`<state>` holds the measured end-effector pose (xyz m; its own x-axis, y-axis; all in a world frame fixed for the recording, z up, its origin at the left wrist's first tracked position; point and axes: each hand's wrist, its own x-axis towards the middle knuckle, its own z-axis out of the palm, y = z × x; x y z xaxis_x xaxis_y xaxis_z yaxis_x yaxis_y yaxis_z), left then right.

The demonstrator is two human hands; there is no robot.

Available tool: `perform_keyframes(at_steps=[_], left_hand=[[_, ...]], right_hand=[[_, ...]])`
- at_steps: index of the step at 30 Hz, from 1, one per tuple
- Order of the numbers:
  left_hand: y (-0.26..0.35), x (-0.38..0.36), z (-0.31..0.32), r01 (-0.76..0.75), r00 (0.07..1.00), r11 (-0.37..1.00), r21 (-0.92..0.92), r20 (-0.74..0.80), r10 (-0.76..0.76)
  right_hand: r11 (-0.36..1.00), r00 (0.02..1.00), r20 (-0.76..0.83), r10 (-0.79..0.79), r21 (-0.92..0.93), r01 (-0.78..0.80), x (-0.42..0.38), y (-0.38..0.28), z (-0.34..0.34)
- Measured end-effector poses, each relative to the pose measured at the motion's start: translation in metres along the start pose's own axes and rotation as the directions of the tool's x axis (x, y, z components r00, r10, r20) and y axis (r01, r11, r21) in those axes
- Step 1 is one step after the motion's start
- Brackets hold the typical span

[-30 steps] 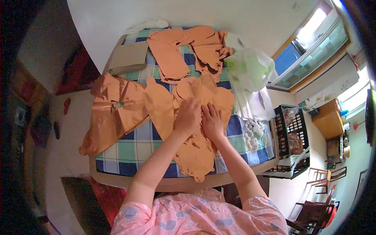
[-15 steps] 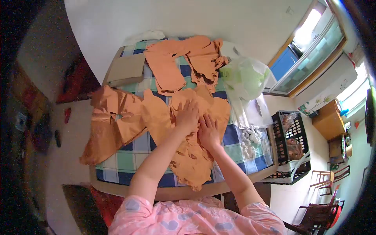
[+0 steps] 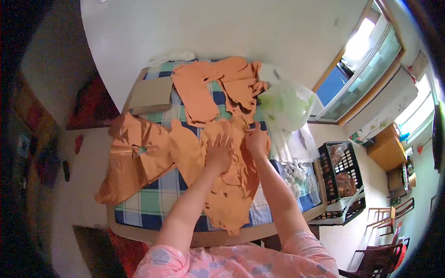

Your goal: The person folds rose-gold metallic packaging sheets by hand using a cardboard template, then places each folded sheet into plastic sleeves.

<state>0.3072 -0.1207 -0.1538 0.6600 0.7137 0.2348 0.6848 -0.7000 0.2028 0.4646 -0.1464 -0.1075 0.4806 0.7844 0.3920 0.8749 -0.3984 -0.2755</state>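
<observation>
Coppery sheet lies on the bench, right of the box; left hand spread flat on it, right hand pinching its edge. Seemingly lifting that edge; next needs steady left-hand pressure.

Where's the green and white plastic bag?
In the head view, the plastic bag is at the far right of the table, just right of the far orange sheets and beyond the right hand.

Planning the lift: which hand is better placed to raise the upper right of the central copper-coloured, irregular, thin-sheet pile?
Right, probably: the right hand is there, fingers curled; the left hand lies flat on the pile, fingers spread.
</observation>
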Motion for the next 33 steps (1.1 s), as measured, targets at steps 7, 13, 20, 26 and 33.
perform_keyframes(at_steps=[7, 13, 20, 26, 33], left_hand=[[0.001, 0.001, -0.001, 0.033, 0.996, 0.999, 0.005, 0.088, -0.034], [0.001, -0.002, 0.007, 0.021, 0.993, 0.993, -0.119, -0.116, -0.035], [-0.001, 0.000, 0.003, 0.037, 0.980, 0.978, -0.206, -0.183, -0.076], [0.014, 0.024, -0.029, -0.176, 0.930, 0.911, -0.373, -0.368, 0.029], [-0.023, 0.063, 0.017, -0.018, 1.000, 0.981, -0.192, -0.014, 0.016]], right_hand=[[0.810, 0.966, 0.258, -0.022, 0.571, -0.134, -0.008, -0.001, -0.007], [0.941, 0.932, 0.155, -0.328, 0.142, 0.307, -0.055, 0.005, 0.018], [0.918, 0.918, 0.121, -0.378, 0.181, 0.354, -0.076, -0.008, 0.011], [0.913, 0.891, 0.199, -0.407, 0.072, 0.401, -0.076, 0.004, 0.031], [0.908, 0.913, 0.055, -0.405, 0.142, 0.395, -0.075, -0.008, 0.022]])
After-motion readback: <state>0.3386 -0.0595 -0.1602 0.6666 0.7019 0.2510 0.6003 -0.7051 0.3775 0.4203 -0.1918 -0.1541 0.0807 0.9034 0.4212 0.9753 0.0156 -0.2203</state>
